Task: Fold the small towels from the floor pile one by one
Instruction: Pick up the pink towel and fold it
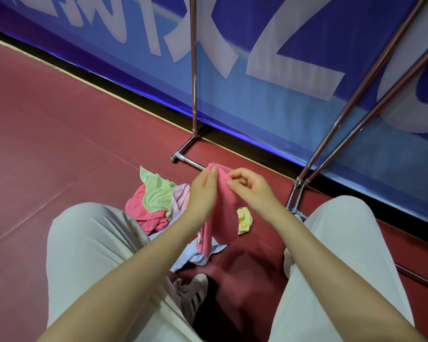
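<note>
Hanging at centre from two hands, one pink towel (223,206) droops, crumpled; left hand (203,191) and right hand (250,186) pinch its top edge. Pile (158,203) at 9 o'clock: roughly five towels.

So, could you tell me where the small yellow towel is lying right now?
In the head view, the yellow towel lies on the red floor, right of the held pink towel, below the right hand.

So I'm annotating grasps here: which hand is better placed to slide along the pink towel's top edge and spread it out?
Probably the right hand: it pinches the pink towel loosely beside the left hand, which grips the top corner and can anchor it.
</note>
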Demonstrator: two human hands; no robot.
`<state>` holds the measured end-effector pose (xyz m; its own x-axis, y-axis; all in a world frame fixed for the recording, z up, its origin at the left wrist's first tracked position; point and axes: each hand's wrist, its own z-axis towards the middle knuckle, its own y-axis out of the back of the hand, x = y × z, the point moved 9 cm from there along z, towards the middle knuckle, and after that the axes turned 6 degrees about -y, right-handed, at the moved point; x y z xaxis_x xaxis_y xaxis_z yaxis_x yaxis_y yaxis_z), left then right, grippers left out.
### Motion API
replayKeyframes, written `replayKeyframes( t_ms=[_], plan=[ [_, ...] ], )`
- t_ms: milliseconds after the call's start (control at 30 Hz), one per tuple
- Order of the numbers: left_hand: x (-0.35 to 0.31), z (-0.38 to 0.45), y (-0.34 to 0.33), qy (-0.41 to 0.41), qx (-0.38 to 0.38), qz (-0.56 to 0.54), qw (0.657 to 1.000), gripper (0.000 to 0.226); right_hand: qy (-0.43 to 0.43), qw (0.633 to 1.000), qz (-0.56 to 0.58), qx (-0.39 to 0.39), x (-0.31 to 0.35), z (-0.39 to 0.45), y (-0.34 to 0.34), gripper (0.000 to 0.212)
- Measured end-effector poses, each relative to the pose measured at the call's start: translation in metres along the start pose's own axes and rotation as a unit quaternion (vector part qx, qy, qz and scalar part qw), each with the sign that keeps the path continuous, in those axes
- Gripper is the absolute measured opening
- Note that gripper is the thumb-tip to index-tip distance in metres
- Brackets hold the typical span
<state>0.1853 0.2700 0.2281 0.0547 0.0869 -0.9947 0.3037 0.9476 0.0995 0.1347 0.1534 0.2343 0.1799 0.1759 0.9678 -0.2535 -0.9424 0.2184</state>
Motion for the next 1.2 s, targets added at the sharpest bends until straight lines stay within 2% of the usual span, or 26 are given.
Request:
replayKeyframes(
  t_ms=[133,233,400,733,833,1000,1200],
  plan=[
    [-0.004,0.01,0.018,0.002,-0.03,-0.018,0.999,0.027,0.016,0.992,-0.122,0.017,-0.007,-0.005,0.0,0.006],
    [-0.01,0.014,0.029,-0.006,-0.04,-0.019,0.999,0.03,0.025,0.976,-0.215,0.01,-0.008,-0.01,0.006,0.007],
    [-0.007,0.019,0.032,-0.022,-0.029,-0.001,0.999,0.025,0.047,0.953,-0.298,-0.031,-0.006,-0.016,0.013,0.01],
    [-0.004,0.024,0.032,-0.03,-0.033,0.029,0.999,0.023,0.103,0.922,-0.356,-0.108,0.011,-0.019,0.024,0.014],
    [-0.009,0.023,0.032,-0.047,-0.03,0.038,0.998,0.026,0.081,0.931,-0.334,-0.121,0.008,-0.017,0.029,0.014],
    [-0.024,0.012,0.02,-0.111,0.012,0.099,0.989,0.03,0.003,0.946,-0.301,-0.12,-0.01,-0.008,0.037,0.041],
    [-0.033,0.002,0.005,-0.172,0.068,0.138,0.973,0.041,-0.025,0.941,-0.319,-0.106,-0.024,0.001,0.035,0.006]
  ],
)
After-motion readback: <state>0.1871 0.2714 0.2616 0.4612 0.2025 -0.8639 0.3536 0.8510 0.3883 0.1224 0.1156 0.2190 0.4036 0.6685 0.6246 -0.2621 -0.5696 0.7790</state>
